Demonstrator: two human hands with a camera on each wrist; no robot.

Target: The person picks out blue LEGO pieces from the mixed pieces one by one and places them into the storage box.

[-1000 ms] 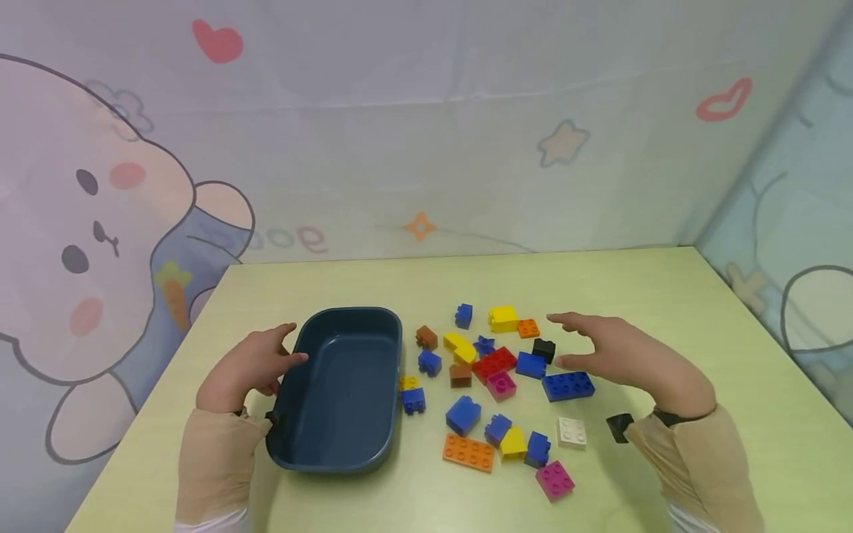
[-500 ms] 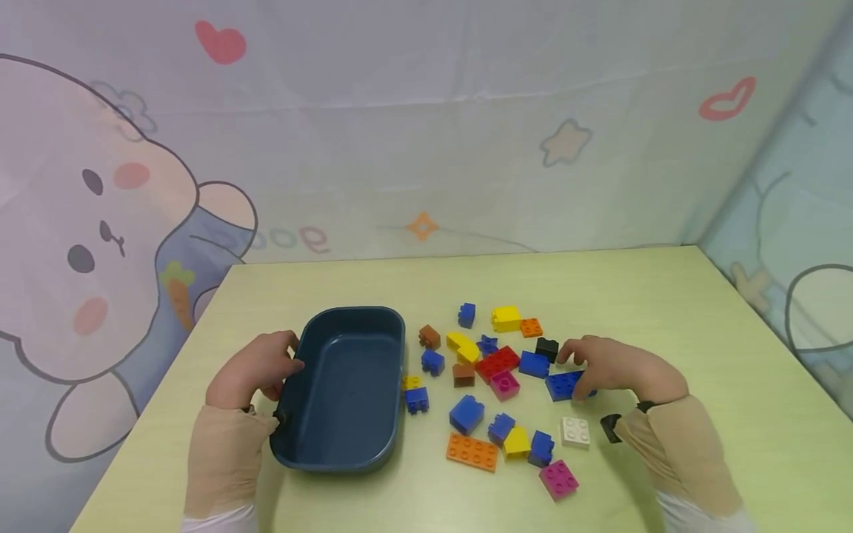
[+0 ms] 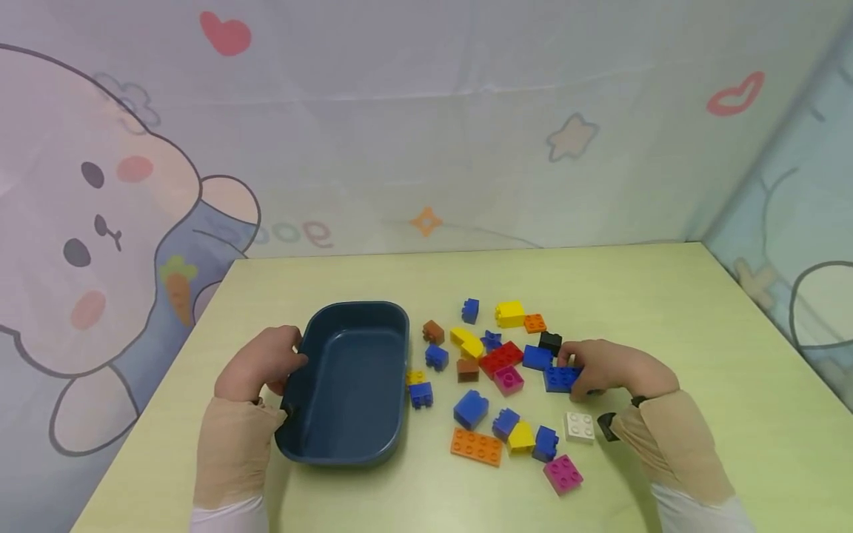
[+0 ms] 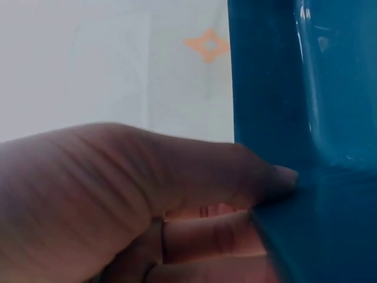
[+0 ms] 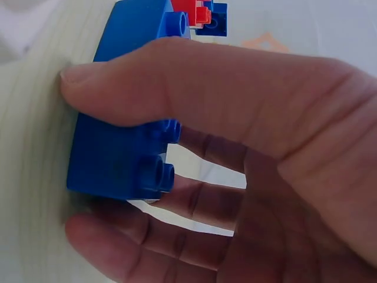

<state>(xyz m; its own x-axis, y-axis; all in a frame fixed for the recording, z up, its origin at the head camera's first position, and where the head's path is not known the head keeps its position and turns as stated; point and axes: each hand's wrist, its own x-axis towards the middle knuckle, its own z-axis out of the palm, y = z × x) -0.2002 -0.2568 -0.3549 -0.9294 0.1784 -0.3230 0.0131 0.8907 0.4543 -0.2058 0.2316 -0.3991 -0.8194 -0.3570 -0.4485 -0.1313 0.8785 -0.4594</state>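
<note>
Long blue brick (image 3: pixel 560 379) rests on the table (image 3: pixel 633 289), to the right of the dark blue tray (image 3: pixel 340 392) and well apart from it. The right hand (image 3: pixel 613 366) grips this brick, thumb across one side and fingers around the other; the studs show beneath the thumb in the wrist view. A smaller blue brick (image 3: pixel 537 357) and a black brick (image 3: pixel 550 342) lie just beyond it, a white brick (image 3: pixel 579 427) on the near side. The left hand (image 3: pixel 263 359) pinches the tray's left rim, thumb inside, fingers outside.
</note>
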